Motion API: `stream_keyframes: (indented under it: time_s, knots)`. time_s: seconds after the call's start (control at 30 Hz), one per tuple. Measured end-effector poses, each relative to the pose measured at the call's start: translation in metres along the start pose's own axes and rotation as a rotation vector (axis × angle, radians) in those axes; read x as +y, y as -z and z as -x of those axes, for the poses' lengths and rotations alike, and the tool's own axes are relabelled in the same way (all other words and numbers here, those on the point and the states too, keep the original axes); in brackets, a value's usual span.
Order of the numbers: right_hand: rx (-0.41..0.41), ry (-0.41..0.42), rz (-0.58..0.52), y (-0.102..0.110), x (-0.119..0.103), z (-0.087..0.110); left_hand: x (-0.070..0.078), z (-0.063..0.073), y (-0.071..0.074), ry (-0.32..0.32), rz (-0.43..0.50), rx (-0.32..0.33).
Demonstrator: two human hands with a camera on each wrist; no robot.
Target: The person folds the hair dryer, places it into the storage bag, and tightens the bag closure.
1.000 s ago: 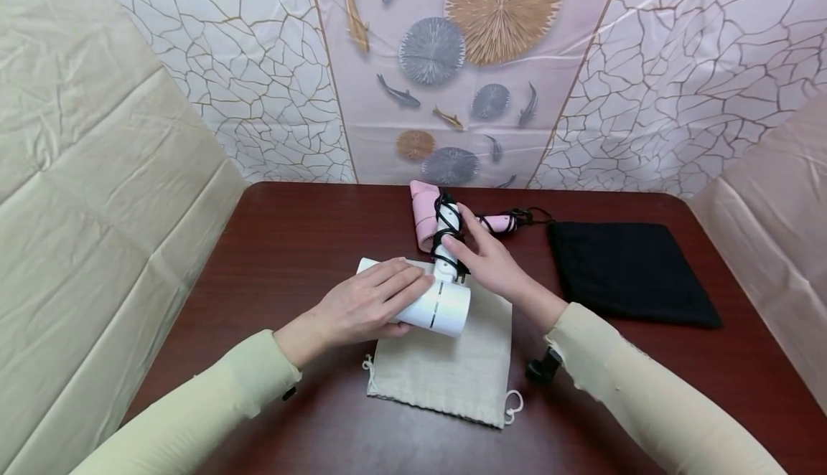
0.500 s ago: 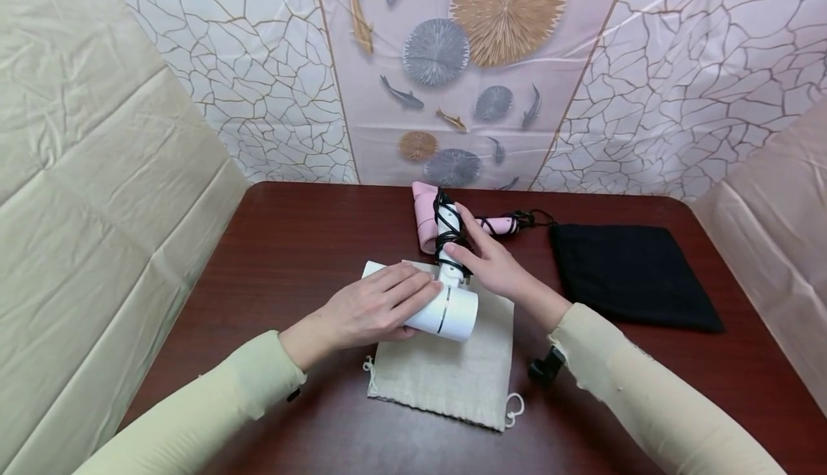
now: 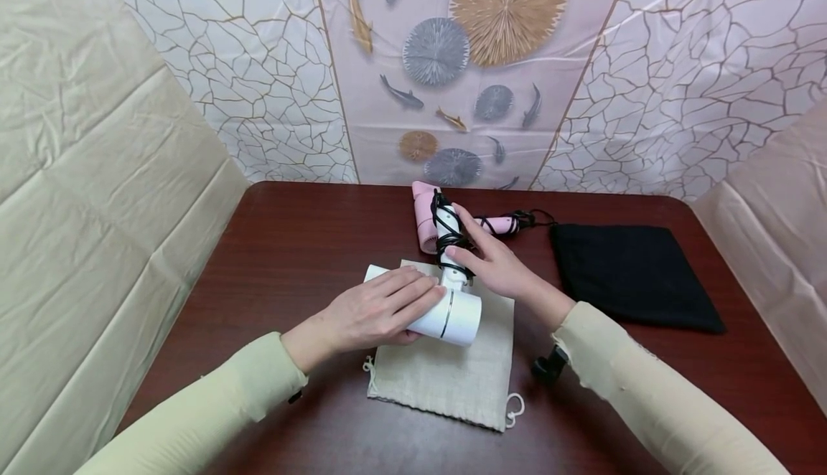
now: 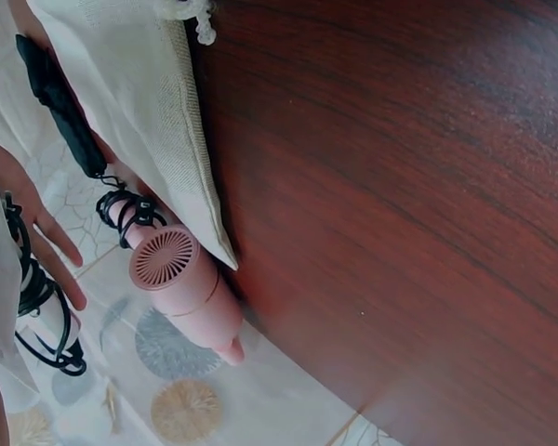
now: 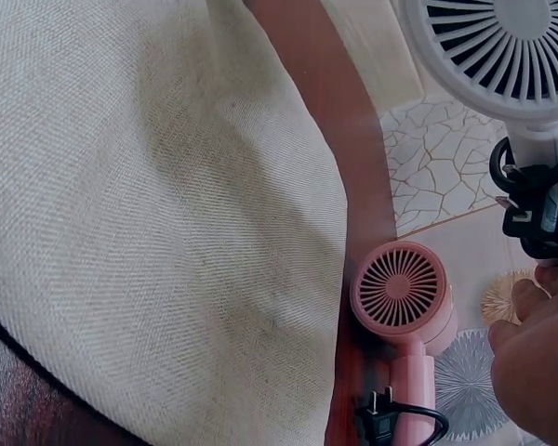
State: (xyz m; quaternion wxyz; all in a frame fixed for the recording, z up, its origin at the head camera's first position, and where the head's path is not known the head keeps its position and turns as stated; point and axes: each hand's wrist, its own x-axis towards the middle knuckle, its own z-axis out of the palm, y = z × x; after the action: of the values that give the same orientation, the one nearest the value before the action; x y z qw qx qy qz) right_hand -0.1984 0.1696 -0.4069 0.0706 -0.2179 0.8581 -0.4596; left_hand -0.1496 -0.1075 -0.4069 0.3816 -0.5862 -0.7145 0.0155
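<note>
White hair dryer [image 3: 464,321], one, at frame centre: left hand [image 3: 375,310] clamped on its barrel, right hand [image 3: 499,265] holding its cord-wrapped handle [image 3: 447,229]. One beige drawstring bag [image 3: 446,385] lies below; one pink hair dryer [image 3: 424,218], above centre; one black cloth [image 3: 636,274], right.

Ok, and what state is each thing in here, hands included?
White hair dryer: held, black cord wound round its handle
Pink hair dryer: lying on the table, handle wrapped too
Cream bag: lying mostly flat
Black cloth: lying flat
Left hand: gripping the white barrel
Right hand: fingers extended at the white handle
</note>
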Motion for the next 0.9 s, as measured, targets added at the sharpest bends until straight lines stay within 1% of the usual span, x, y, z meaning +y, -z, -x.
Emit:
stream_keyframes:
  time_s: [0.2, 0.3, 0.47, 0.57, 0.67, 0.8, 0.9]
  knots:
    - [-0.011, 0.031, 0.014, 0.001, 0.003, -0.003, 0.000, 0.000, -0.001, -0.010, 0.002, 0.009]
    - [-0.030, 0.054, 0.012, 0.002, 0.005, -0.003, 0.000, 0.000, -0.002, -0.030, -0.005, 0.013]
    - [-0.074, 0.086, 0.013, 0.004, 0.004, -0.003, 0.000, 0.000, -0.002, -0.049, 0.008, 0.010]
    - [-0.097, 0.088, 0.020, 0.005, 0.003, -0.002, 0.000, 0.000, -0.002, -0.058, 0.018, 0.011]
    - [-0.141, 0.109, 0.059, 0.004, 0.001, -0.003, 0.000, -0.001, -0.004, -0.087, 0.021, 0.001]
    - [-0.181, 0.142, 0.112, 0.005, -0.005, -0.006, -0.001, -0.003, -0.005, -0.107, 0.023, -0.007]
    - [-0.172, 0.145, 0.132, 0.008, -0.009, -0.007, -0.004, -0.003, -0.006, -0.105, 0.027, 0.001]
